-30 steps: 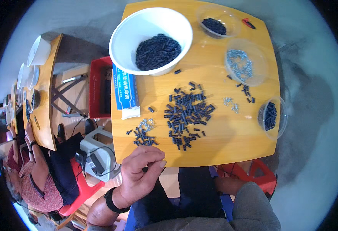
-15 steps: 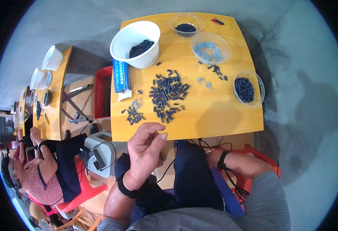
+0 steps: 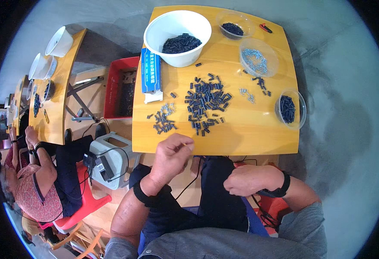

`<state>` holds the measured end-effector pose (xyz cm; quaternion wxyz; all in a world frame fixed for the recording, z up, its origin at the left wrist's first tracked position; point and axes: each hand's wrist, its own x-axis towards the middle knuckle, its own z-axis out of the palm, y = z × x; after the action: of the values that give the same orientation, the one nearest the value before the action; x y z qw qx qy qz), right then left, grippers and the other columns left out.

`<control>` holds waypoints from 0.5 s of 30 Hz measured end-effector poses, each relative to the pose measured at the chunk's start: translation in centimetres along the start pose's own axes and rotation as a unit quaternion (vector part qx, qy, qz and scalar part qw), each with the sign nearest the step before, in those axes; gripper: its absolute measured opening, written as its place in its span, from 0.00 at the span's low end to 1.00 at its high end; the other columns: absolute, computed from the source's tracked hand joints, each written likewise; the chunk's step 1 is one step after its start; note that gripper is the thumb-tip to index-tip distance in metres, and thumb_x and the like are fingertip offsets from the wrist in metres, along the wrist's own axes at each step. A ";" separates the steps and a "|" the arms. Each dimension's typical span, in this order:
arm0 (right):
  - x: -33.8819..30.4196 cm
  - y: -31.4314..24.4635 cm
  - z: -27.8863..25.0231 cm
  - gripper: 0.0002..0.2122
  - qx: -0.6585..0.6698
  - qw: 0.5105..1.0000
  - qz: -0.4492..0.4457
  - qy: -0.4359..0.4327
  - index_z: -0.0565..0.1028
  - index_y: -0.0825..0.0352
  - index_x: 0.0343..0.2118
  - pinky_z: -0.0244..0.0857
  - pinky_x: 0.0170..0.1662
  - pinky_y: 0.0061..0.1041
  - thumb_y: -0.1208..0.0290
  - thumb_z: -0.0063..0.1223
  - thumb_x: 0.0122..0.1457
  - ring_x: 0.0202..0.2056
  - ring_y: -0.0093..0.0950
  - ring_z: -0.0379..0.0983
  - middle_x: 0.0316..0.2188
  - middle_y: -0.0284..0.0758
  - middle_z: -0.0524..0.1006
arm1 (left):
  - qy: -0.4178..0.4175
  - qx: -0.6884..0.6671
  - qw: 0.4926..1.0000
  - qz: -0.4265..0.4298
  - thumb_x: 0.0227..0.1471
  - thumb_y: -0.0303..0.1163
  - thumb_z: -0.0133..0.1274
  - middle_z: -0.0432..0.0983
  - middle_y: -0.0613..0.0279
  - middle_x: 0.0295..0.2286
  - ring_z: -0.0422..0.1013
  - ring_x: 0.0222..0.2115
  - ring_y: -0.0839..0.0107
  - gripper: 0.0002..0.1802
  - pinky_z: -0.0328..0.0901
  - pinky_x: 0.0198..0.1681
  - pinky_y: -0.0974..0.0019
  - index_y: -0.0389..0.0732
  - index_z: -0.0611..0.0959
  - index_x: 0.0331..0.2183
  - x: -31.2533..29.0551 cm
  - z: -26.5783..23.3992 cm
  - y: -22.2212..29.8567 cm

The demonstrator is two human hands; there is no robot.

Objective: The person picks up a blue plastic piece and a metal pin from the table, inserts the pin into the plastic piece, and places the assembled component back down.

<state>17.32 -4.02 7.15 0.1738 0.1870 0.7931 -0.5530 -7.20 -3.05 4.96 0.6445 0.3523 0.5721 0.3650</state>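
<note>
Head view: the left hand (image 3: 172, 156) is hovering at the near edge of the yellow surface (image 3: 263, 129), just in front of a small pile of dark pieces (image 3: 165, 124). Its grip is curling nearly closed, thumb close to the forefinger; whether anything is sitting between them, I cannot tell. The right hand (image 3: 250, 179) is hanging by the right thigh, below the surface, fingers folding inward and hiding whatever its grip may be holding. Some silver bits (image 3: 168, 108) are lying beside the small pile, and a larger heap of dark tubes (image 3: 207, 99) is spreading over the middle. Behind, a white tub (image 3: 185, 59) is standing next to a blue box (image 3: 151, 73). Toward the right, a clear bowl (image 3: 302, 111) is holding more dark pieces. At far left, another person (image 3: 38, 185) is sitting at a separate table (image 3: 59, 110).
</note>
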 end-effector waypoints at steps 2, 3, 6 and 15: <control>0.7 -0.8 -2.6 0.07 -0.014 1.000 -0.002 -0.010 0.72 0.74 0.19 0.65 0.30 0.44 0.74 0.48 0.43 0.26 0.49 0.72 0.18 0.51 0.72 | -0.128 0.112 0.980 0.108 0.47 0.21 0.54 0.75 0.63 0.24 0.70 0.24 0.77 0.04 0.64 0.27 0.74 0.33 0.80 0.30 1.3 0.0 0.2; 1.0 -0.7 -3.5 0.07 -0.032 0.999 -0.006 -0.015 0.70 0.74 0.17 0.64 0.30 0.44 0.74 0.48 0.43 0.26 0.49 0.71 0.18 0.50 0.72 | -0.128 0.110 0.981 0.099 0.47 0.21 0.54 0.75 0.63 0.24 0.70 0.24 0.77 0.04 0.64 0.27 0.74 0.33 0.80 0.30 2.0 0.0 0.2; 1.3 -0.1 -4.6 0.07 -0.037 0.999 -0.020 -0.006 0.72 0.74 0.18 0.65 0.30 0.44 0.73 0.49 0.43 0.26 0.48 0.72 0.18 0.50 0.73 | -0.237 0.214 0.943 0.099 0.45 0.21 0.55 0.75 0.59 0.24 0.71 0.25 0.72 0.03 0.65 0.28 0.71 0.33 0.80 0.28 3.1 0.0 1.2; 1.3 1.6 -3.2 0.06 -0.084 0.971 0.085 0.208 0.75 0.71 0.23 0.66 0.29 0.42 0.74 0.49 0.43 0.25 0.47 0.73 0.20 0.49 0.75 | -0.212 0.154 0.959 0.107 0.44 0.24 0.59 0.73 0.58 0.22 0.71 0.22 0.72 0.06 0.64 0.25 0.71 0.34 0.80 0.27 0.0 2.2 1.2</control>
<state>16.73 -0.30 6.23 0.0663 0.3499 0.8366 -0.4163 -5.11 -2.51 6.19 0.6463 0.5759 0.4300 0.2563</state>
